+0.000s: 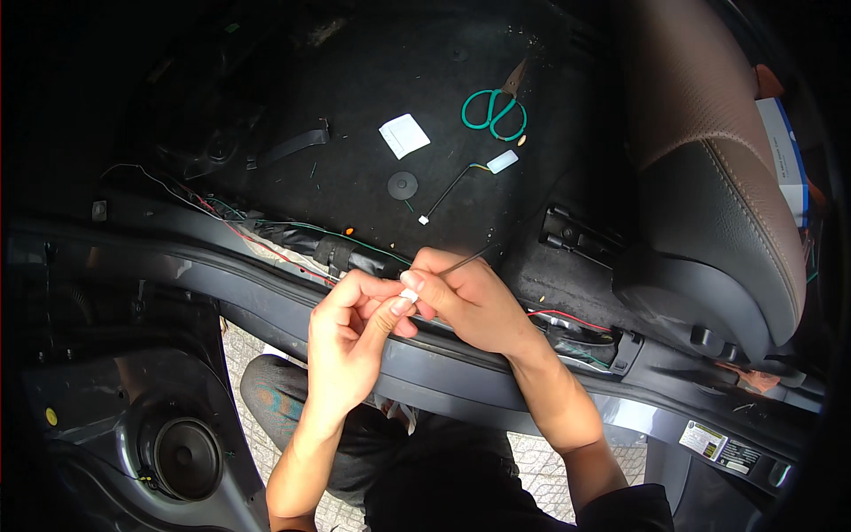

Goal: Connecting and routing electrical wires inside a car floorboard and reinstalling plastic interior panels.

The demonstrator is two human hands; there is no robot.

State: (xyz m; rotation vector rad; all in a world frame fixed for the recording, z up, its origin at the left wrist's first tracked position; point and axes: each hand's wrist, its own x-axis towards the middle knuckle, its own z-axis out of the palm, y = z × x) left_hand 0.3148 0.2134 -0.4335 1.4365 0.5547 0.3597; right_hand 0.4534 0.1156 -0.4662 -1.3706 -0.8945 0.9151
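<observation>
Above the car's door sill, my left hand and my right hand meet, thumbs and fingertips pinched together. Between them shows a small white connector, partly covered by the fingers. A thin dark cable runs out past my right hand toward the upper right. Red, green and white wires lie along the sill behind my hands. On the dark floor beyond rests a short cable with a white plug at one end and a small white module at the other.
Green-handled scissors lie on the car floor, near a white paper square and a round black disc. A brown and black seat stands at right. The door with its speaker is at lower left.
</observation>
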